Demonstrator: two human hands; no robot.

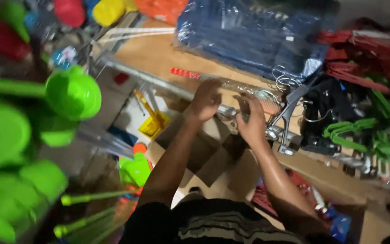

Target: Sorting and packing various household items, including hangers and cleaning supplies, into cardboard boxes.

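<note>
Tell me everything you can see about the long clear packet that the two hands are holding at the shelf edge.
The long clear packet looks like thin, shiny plastic wrap around a narrow row of items, red at its left end and orange-pink, comb-like, at its right end. It lies almost level along the front of the wooden shelf, slightly lower on the right. The left hand touches its middle and the right hand is at its right part. The picture is blurred, so the contents are unclear.

Clear plastic pack of combs [244, 88], long, lying across wooden shelf edge, both hands touching it.
</note>
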